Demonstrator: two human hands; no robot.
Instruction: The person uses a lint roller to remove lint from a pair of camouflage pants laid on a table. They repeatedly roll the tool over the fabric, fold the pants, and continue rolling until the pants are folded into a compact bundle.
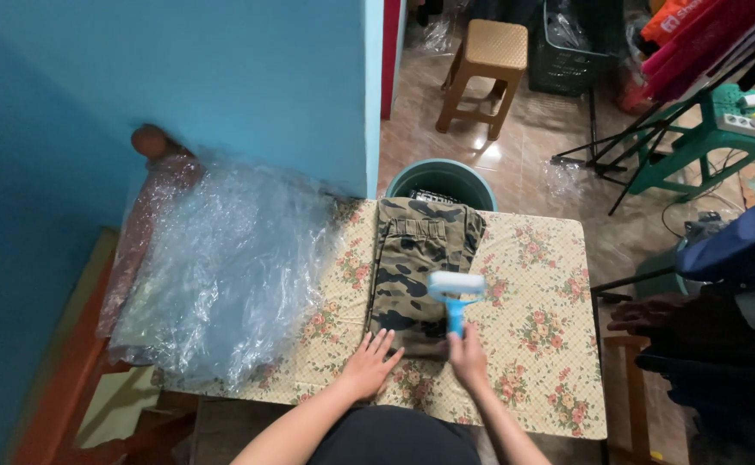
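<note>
Head view, lint roller (456, 293) in right hand (468, 357)

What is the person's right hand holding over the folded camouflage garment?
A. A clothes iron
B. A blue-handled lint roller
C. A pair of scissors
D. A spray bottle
B: the right hand grips a blue-handled lint roller with a white roll, resting on the folded camouflage garment, while the left hand lies flat at the garment's near edge.

A wooden stool (486, 71) stands beyond a teal bucket (442, 182), with crumpled plastic sheeting (231, 267) left.
</note>
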